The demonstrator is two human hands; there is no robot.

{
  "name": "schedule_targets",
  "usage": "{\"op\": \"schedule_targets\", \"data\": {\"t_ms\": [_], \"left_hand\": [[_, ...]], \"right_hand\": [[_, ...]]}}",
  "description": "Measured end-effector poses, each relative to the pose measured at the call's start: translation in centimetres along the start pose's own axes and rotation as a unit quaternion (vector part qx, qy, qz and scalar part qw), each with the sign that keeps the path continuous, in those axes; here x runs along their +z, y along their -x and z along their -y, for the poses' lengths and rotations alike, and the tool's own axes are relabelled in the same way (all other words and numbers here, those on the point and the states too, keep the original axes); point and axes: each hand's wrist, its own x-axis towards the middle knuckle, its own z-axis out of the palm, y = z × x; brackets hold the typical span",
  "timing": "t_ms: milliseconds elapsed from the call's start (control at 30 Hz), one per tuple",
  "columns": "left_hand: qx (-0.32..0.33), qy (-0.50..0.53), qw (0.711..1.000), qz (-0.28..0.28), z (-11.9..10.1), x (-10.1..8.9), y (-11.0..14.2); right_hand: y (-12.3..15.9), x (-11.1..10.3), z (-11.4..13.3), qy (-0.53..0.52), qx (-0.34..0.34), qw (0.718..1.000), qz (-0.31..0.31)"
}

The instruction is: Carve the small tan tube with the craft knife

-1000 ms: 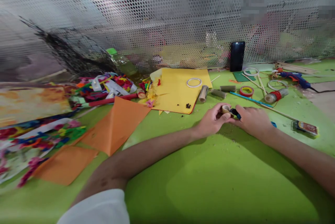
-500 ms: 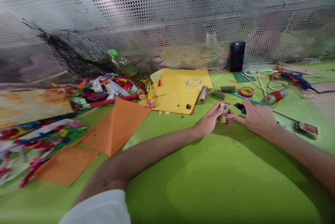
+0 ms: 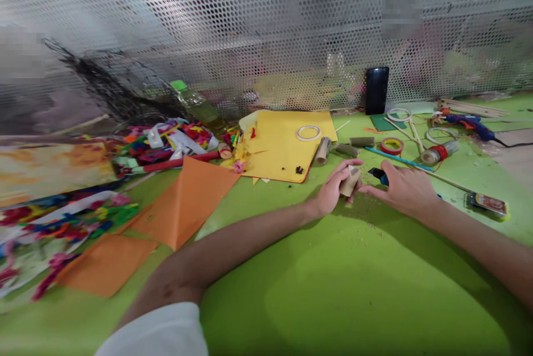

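My left hand is closed around a short cardboard tube, which leans to the right just above the green table. Close by on the right, my right hand grips a utility knife with a dark tip and a blue body. The knife's tip points left toward the tube, with a gap between them. Most of the knife's handle is hidden under my fingers. Crumbs and small scraps lie on the table below both hands. Behind them rest several more brown tubes, one of them against the yellow sheets.
Yellow sheets carry a white ring. Farther right are a red tape roll, a blue glue gun and an upright phone. Orange paper and colourful scraps lie left. A perforated metal panel stands behind.
The cardboard tube has tipped to the right and shifted slightly left in my left hand. My right hand and the knife have moved a little, staying apart from the tube.
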Motion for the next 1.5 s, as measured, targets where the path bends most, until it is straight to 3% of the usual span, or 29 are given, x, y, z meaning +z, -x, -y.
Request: {"op": "schedule_targets", "data": {"t_ms": [700, 933, 1167, 1500], "left_hand": [[-0.016, -0.007, 1.0, 0.01, -0.8, 0.7, 0.4], [0.046, -0.077, 0.996, -0.025, -1.3, 1.7, 0.6], [0.072, -0.115, 0.991, 0.013, -0.8, 1.2, 0.6], [0.148, -0.327, 0.933, 0.004, -1.0, 1.2, 1.4]], "right_hand": [[0.0, 0.1, -0.2, -0.015, -0.009, 1.0, -0.002], [0.1, 0.2, -0.3, -0.02, -0.013, 0.999, -0.024], [0.6, 0.1, 0.0, -0.033, -0.092, 0.995, -0.006], [0.7, 0.1, 0.3, -0.034, -0.122, 0.992, 0.009]]}}
